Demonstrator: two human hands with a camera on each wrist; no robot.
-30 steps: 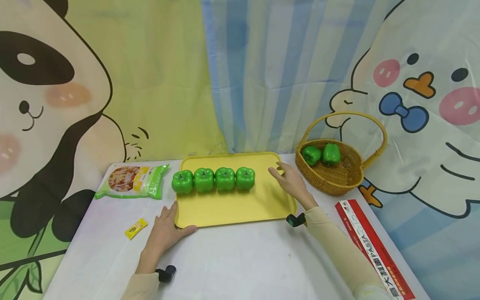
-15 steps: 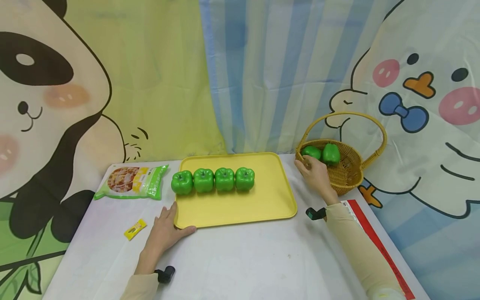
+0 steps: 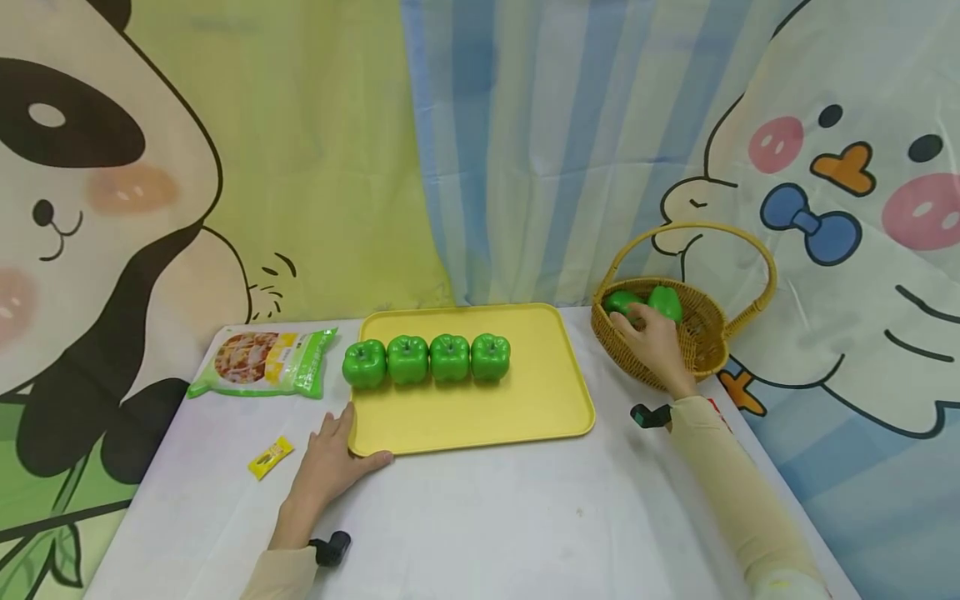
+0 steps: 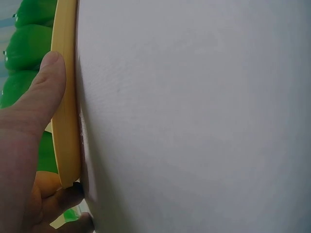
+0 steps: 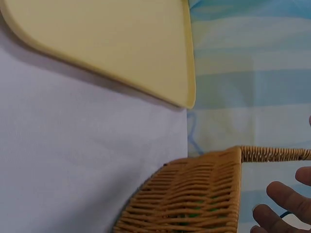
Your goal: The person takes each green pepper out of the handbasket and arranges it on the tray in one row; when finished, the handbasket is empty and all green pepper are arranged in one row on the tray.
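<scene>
On the yellow tray point(image 3: 480, 417), several green bell peppers point(image 3: 450, 358) stand side by side in a row. My left hand point(image 3: 326, 462) rests at the tray's front left corner; its thumb lies straight along the front edge, as the left wrist view also shows with the thumb point(image 4: 46, 87). Over the near rim of the wicker basket point(image 3: 637, 354) is my right hand point(image 3: 656, 342), fingertips at the left bell pepper point(image 3: 618, 302) inside and partly covering it. Another bell pepper point(image 3: 665, 302) sits beside it. In the right wrist view the fingers point(image 5: 286, 199) are spread above the basket's rim.
A green and white food bag point(image 3: 262, 360) lies left of the tray, with a small yellow packet point(image 3: 271, 457) nearer the front. The basket's tall handle point(image 3: 693, 227) arches over it. My right sleeve hides most of a red box. Printed curtains hang behind the table.
My right hand has gone from the tray's right edge rightward to the basket, then in over its rim to the left bell pepper. My left hand stays at the tray corner.
</scene>
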